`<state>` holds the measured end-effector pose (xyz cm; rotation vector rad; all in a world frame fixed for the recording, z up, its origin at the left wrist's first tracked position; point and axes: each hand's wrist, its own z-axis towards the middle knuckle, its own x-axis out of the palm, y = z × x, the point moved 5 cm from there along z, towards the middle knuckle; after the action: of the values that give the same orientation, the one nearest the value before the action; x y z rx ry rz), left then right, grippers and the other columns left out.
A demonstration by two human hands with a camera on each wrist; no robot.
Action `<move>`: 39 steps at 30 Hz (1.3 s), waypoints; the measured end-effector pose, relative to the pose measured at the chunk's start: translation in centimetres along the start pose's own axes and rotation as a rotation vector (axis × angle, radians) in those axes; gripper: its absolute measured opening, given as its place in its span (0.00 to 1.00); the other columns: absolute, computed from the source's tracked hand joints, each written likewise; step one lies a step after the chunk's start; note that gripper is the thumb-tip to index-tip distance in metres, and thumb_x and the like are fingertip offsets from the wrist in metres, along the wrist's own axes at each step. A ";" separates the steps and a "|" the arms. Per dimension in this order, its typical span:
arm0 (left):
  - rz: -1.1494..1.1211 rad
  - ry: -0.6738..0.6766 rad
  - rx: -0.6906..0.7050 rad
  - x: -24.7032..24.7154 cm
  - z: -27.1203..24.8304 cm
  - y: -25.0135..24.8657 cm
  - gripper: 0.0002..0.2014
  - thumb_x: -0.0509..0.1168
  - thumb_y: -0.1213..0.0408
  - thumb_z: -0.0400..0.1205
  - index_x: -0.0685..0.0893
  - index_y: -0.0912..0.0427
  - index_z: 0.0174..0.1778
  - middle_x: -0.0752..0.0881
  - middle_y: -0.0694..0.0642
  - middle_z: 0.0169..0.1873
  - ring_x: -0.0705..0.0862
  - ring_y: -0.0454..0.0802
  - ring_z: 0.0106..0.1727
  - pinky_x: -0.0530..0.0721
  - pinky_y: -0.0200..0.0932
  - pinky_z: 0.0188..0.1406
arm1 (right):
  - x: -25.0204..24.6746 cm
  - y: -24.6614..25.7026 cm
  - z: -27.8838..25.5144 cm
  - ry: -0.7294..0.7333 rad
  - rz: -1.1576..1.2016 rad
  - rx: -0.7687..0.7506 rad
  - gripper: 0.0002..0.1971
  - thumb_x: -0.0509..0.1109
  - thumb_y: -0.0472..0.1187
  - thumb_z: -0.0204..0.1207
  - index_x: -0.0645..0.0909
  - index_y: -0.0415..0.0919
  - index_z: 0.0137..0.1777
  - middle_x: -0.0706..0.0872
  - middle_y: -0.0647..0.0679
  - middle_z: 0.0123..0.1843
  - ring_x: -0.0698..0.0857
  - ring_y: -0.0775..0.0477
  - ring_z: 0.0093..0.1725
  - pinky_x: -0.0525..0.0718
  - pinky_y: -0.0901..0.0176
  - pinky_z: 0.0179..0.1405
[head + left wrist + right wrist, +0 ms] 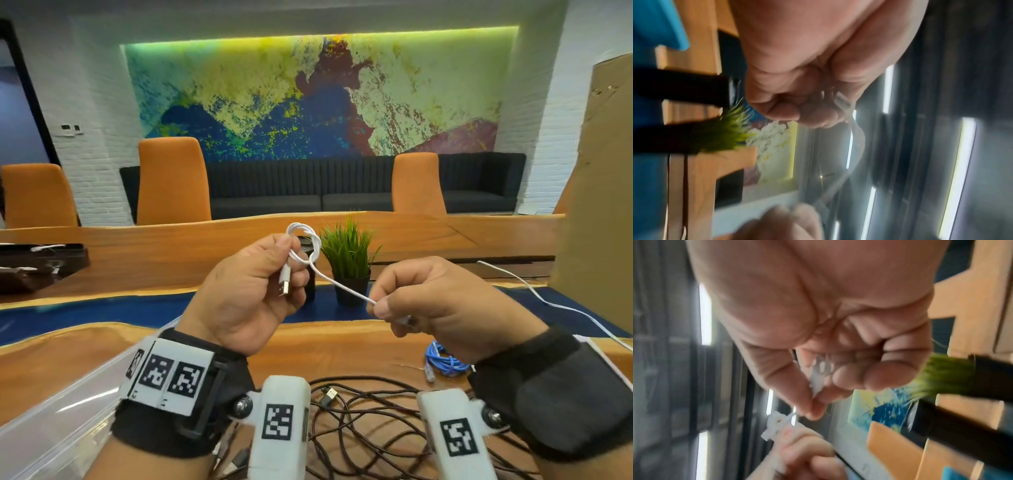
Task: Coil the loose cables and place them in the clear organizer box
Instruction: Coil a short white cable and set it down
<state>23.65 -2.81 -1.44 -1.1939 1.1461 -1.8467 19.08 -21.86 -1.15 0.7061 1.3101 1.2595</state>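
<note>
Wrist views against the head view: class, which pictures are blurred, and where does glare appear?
Head view: sharp on the white cable and both hands, edges bowed by the wide lens. Left wrist view: smeared, ceiling lights flaring. Right wrist view: soft, potted plant streaked.

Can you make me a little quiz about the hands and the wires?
1. True or false: both hands hold the white cable.
2. Which cable lies coiled on the table beside the right hand? A blue, B green, C orange.
3. Fill in: the left hand holds the white cable's small ____.

Key: 1 true. 2 A, the blue cable. 3 coil.
</note>
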 end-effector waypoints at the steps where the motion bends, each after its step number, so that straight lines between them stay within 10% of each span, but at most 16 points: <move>1: -0.001 0.040 -0.013 0.4 -0.2 0.0 0.08 0.62 0.58 0.82 0.82 0.56 0.41 0.79 0.52 0.30 0.78 0.45 0.31 0.74 0.44 0.39 | 0.1 -0.3 0.2 -0.055 -0.113 0.007 0.03 0.78 0.35 0.69 0.89 0.40 0.36 0.85 0.44 0.32 0.80 0.52 0.31 0.80 0.61 0.32; 11: 0.477 0.018 0.021 3.4 -1.0 1.7 0.09 0.61 0.62 0.88 0.84 0.59 0.47 0.92 0.60 0.43 0.90 0.49 0.40 0.83 0.40 0.33 | -0.3 0.0 0.5 -0.392 -0.007 -0.090 0.03 0.77 0.35 0.73 0.88 0.35 0.42 0.88 0.41 0.37 0.80 0.57 0.32 0.80 0.67 0.28; 17: 0.643 -0.185 0.311 2.6 -0.6 1.0 0.05 0.67 0.63 0.85 0.89 0.57 0.49 0.92 0.55 0.37 0.85 0.44 0.36 0.82 0.36 0.34 | 0.9 -0.2 0.5 -0.228 -0.138 -0.038 0.02 0.78 0.34 0.71 0.88 0.39 0.42 0.89 0.46 0.39 0.82 0.55 0.34 0.81 0.69 0.33; 20: 0.777 -0.222 0.423 2.4 -0.5 0.9 0.09 0.69 0.65 0.84 0.85 0.52 0.59 0.91 0.53 0.37 0.88 0.43 0.40 0.87 0.44 0.43 | 0.3 0.2 0.5 -0.394 -0.292 -0.163 0.04 0.78 0.39 0.72 0.89 0.48 0.46 0.89 0.52 0.43 0.86 0.54 0.43 0.86 0.60 0.42; 28: 0.666 -0.001 0.491 4.1 -1.0 1.0 0.21 0.62 0.71 0.87 0.71 0.43 0.70 0.87 0.59 0.36 0.88 0.54 0.44 0.86 0.50 0.53 | 1.4 0.8 0.3 -0.417 -0.670 -0.325 0.05 0.74 0.45 0.77 0.89 0.56 0.49 0.82 0.57 0.47 0.80 0.56 0.48 0.84 0.53 0.47; 35: 0.942 0.072 0.541 4.1 -1.1 0.5 0.07 0.68 0.67 0.84 0.83 0.50 0.54 0.89 0.48 0.41 0.88 0.45 0.44 0.88 0.44 0.44 | 1.4 -0.6 0.2 -0.021 0.731 0.160 0.07 0.68 0.40 0.74 0.81 0.39 0.36 0.85 0.42 0.41 0.83 0.43 0.48 0.78 0.45 0.51; 39: 1.127 0.080 0.444 3.5 -1.0 0.8 0.05 0.68 0.64 0.85 0.86 0.48 0.50 0.89 0.43 0.39 0.87 0.37 0.42 0.86 0.36 0.41 | 0.9 -1.8 0.7 -0.037 0.518 0.107 0.09 0.66 0.40 0.80 0.86 0.37 0.46 0.86 0.38 0.48 0.84 0.40 0.52 0.79 0.44 0.53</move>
<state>21.45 -5.82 -1.07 -0.1070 1.0297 -1.1386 20.10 -21.33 -2.97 1.1927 1.2091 1.5811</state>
